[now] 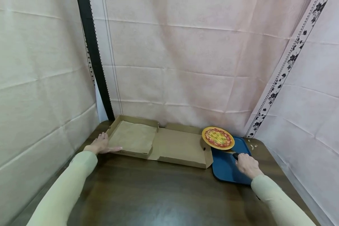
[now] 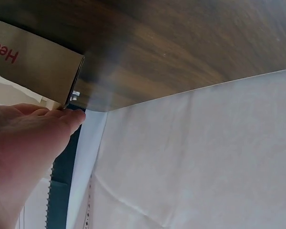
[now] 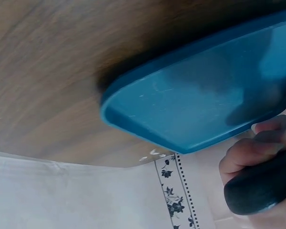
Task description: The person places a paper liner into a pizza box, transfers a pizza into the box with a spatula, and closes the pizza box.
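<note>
An open cardboard pizza box [image 1: 132,153] lies near the back of the table, its lid [image 1: 178,146] folded out to the right. Brown paper [image 1: 134,136] lines its left half. My left hand [image 1: 100,143] rests against the box's left side, fingers extended and thumb along the front; part of it is hidden in the left wrist view. With my right hand [image 1: 247,164] I grip the black handle [image 3: 257,186] of a spatula. A pizza [image 1: 218,138] with a yellow rim sits at its far end, above the blue tray [image 1: 227,168]. The pizza hides the spatula's blade.
The dark wooden table [image 1: 158,191] extends toward me in front of the box. Pale cloth [image 1: 172,62] hangs behind and on both sides. Small white marks [image 1: 252,146] show on the table beyond the tray's right corner. The lid's right end meets the tray's left edge.
</note>
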`<action>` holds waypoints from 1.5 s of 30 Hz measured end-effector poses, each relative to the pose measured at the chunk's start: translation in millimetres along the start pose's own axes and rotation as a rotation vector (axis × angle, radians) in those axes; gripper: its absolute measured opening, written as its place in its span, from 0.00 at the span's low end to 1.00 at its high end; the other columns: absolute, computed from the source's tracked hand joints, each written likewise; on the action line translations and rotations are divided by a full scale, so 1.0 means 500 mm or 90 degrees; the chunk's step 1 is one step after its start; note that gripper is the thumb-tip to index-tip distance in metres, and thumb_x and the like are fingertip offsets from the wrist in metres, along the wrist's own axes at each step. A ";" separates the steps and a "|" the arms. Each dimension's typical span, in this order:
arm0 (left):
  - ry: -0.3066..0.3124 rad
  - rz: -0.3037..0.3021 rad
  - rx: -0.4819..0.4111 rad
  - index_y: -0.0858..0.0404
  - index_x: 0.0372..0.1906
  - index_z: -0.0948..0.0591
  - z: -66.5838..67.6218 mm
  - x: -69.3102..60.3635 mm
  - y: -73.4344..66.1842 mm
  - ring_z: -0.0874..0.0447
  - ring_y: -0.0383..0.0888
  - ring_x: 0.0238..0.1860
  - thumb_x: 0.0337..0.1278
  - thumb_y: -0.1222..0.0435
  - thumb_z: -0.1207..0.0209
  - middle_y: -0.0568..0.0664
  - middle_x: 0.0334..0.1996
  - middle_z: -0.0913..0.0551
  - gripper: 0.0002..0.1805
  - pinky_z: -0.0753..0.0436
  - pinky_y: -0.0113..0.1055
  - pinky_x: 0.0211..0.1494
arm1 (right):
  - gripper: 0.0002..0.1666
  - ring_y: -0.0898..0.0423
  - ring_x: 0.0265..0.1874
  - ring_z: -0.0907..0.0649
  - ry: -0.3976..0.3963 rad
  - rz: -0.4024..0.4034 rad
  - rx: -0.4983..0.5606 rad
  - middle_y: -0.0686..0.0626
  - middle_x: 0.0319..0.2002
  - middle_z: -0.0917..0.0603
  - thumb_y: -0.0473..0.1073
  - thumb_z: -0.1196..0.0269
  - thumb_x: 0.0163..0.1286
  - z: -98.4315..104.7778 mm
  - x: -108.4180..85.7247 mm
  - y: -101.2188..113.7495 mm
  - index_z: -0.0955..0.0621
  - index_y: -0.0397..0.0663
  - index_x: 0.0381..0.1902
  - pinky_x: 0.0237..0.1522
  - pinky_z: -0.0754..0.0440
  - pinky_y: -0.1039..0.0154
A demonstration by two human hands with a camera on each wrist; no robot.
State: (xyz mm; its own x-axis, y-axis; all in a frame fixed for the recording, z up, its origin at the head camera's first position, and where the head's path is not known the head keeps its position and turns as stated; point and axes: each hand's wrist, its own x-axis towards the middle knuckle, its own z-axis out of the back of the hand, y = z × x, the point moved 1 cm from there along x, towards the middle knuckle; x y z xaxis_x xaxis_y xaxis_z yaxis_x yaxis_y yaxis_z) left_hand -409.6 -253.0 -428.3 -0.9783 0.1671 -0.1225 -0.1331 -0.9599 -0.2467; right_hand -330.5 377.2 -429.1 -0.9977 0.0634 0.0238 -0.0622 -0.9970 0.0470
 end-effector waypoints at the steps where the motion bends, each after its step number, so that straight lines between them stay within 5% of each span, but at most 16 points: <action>1: 0.000 -0.001 0.003 0.87 0.69 0.56 0.000 0.001 -0.004 0.60 0.77 0.71 0.52 0.31 0.46 0.83 0.70 0.59 0.68 0.49 0.65 0.73 | 0.13 0.47 0.22 0.24 -0.002 0.000 -0.001 0.39 0.27 0.22 0.40 0.46 0.67 0.000 0.002 0.002 0.23 0.34 0.30 0.20 0.25 0.51; 13: -0.004 0.012 0.033 0.88 0.68 0.55 0.010 -0.002 -0.017 0.57 0.79 0.70 0.50 0.29 0.47 0.85 0.69 0.57 0.69 0.48 0.65 0.72 | 0.14 0.49 0.20 0.25 -0.012 0.031 -0.003 0.42 0.25 0.24 0.41 0.46 0.68 0.008 0.039 0.070 0.24 0.38 0.26 0.20 0.27 0.56; 35: 0.078 0.084 0.104 0.90 0.66 0.49 0.019 -0.010 -0.071 0.43 0.80 0.65 0.49 0.29 0.47 0.86 0.67 0.51 0.68 0.32 0.64 0.64 | 0.15 0.50 0.22 0.23 -0.005 0.077 -0.023 0.39 0.31 0.19 0.44 0.43 0.70 0.008 0.070 0.189 0.21 0.34 0.38 0.22 0.23 0.54; 45: 0.102 0.102 0.090 0.87 0.67 0.47 0.020 -0.011 -0.089 0.50 0.77 0.70 0.50 0.30 0.45 0.83 0.69 0.52 0.65 0.40 0.63 0.71 | 0.13 0.50 0.19 0.25 -0.005 0.096 -0.011 0.41 0.26 0.23 0.42 0.44 0.71 0.015 0.079 0.227 0.22 0.37 0.33 0.19 0.27 0.58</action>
State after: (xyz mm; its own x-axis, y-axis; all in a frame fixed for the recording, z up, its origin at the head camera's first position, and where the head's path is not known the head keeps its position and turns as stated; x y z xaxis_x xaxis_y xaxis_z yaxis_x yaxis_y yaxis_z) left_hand -400.0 -213.7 -406.9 -0.9525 0.0324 -0.3030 -0.0097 -0.9970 -0.0763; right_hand -377.0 266.8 -415.6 -0.9955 -0.0870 0.0367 0.0879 -0.9958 0.0251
